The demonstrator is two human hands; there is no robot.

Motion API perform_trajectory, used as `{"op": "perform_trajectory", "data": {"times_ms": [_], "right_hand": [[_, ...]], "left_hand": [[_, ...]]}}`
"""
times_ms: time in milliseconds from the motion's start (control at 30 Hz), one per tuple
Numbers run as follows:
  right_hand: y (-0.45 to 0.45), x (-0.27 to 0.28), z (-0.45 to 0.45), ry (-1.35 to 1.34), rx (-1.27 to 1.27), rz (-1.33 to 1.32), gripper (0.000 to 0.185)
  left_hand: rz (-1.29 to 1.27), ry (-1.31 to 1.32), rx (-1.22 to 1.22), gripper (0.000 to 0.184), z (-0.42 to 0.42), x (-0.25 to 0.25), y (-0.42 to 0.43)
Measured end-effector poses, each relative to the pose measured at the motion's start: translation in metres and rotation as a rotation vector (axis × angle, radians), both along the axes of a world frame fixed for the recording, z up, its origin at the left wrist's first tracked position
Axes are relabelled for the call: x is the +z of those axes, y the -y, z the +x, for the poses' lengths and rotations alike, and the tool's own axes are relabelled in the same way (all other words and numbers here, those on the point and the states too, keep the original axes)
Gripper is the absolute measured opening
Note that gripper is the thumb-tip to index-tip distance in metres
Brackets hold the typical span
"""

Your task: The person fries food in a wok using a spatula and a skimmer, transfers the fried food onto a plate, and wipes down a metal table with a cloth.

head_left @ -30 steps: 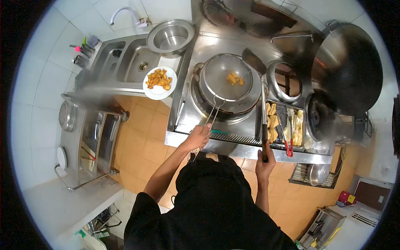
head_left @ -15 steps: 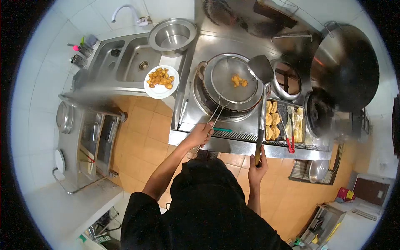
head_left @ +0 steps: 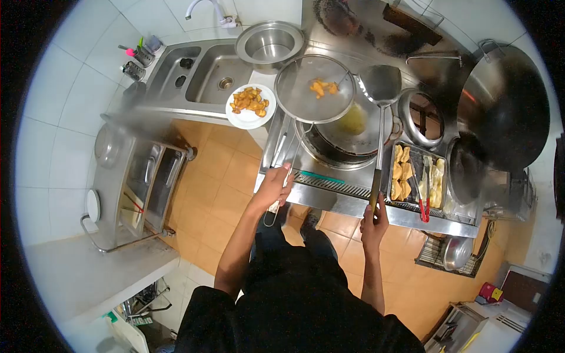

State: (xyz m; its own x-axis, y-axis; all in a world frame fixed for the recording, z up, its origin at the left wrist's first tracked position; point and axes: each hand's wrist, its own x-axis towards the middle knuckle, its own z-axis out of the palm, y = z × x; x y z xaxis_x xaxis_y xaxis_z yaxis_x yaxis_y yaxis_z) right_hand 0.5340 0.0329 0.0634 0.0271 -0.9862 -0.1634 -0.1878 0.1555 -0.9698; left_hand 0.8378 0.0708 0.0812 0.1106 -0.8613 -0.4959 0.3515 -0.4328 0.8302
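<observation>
My left hand (head_left: pixel 274 187) is closed round the handle of a wide mesh strainer (head_left: pixel 300 97), held above the left side of the wok (head_left: pixel 348 141). Several golden fried pieces (head_left: pixel 323 87) lie in the mesh. Yellowish oil (head_left: pixel 352 120) shows at the bottom of the wok. In my right hand (head_left: pixel 374 222) is the dark handle of a long wok spatula (head_left: pixel 379 85), its blade over the wok's far right side. Left of the strainer, a white plate (head_left: pixel 239 121) carries a pile of browned fried pieces (head_left: pixel 249 101).
Right of the wok, a tray (head_left: pixel 416 148) holds yellow pieces and red-handled tongs (head_left: pixel 424 206). A metal basin (head_left: pixel 268 46) stands beside the double sink (head_left: pixel 206 76). A large black wok (head_left: pixel 506 106) leans at the right. A shelved cart (head_left: pixel 144 182) stands at left.
The strainer with its fried pieces has shifted left relative to the wok, uncovering the oil. The spatula is still in my right hand near the wok's right side. The whole view has shifted.
</observation>
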Motion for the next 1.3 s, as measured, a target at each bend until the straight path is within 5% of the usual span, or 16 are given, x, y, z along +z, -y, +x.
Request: {"op": "perform_trajectory", "data": {"times_ms": [667, 767, 900, 1000, 1300], "right_hand": [[-0.071, -0.009, 0.094, -0.104, -0.370, -0.188, 0.050], [-0.088, 0.036, 0.122, 0.063, -0.392, -0.025, 0.049], [-0.108, 0.022, 0.113, -0.092, -0.192, -0.035, 0.050], [-0.114, 0.003, 0.126, -0.224, -0.049, -0.052, 0.048], [-0.099, 0.002, 0.205, -0.493, 0.293, -0.262, 0.050]], "left_hand": [[-0.104, -0.076, -0.271, 0.047, 0.119, -0.014, 0.009], [-0.063, -0.093, -0.219, 0.046, 0.146, -0.002, -0.002], [0.118, -0.026, 0.022, 0.042, 0.191, 0.001, -0.038], [-0.029, 0.052, 0.035, 0.042, 0.229, -0.010, -0.072], [0.042, 0.225, 0.204, 0.044, 0.263, -0.052, -0.111]]}}
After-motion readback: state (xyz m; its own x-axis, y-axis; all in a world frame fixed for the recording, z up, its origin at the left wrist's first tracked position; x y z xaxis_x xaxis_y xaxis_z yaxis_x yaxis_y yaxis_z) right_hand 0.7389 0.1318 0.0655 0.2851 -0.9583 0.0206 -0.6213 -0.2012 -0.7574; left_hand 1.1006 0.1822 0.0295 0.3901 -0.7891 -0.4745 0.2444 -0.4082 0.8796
